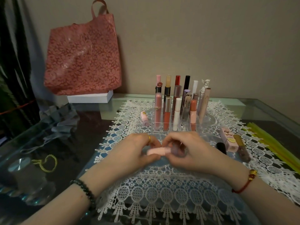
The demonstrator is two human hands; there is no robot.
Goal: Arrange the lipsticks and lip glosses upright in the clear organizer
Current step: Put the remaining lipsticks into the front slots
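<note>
Pinched at both ends by left hand (136, 151) and right hand (183, 148), fingers curled: pink lip gloss tube (158, 151), sideways above lace mat (162, 184) on glass counter (97, 114), just before clear organizer (175, 125) holding upright tubes (167, 111). Loose tubes (145, 118) lying either side.

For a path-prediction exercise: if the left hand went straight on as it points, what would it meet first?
Probably the right hand, gripping the same pink lip gloss tube; the clear organizer stands further back.
</note>
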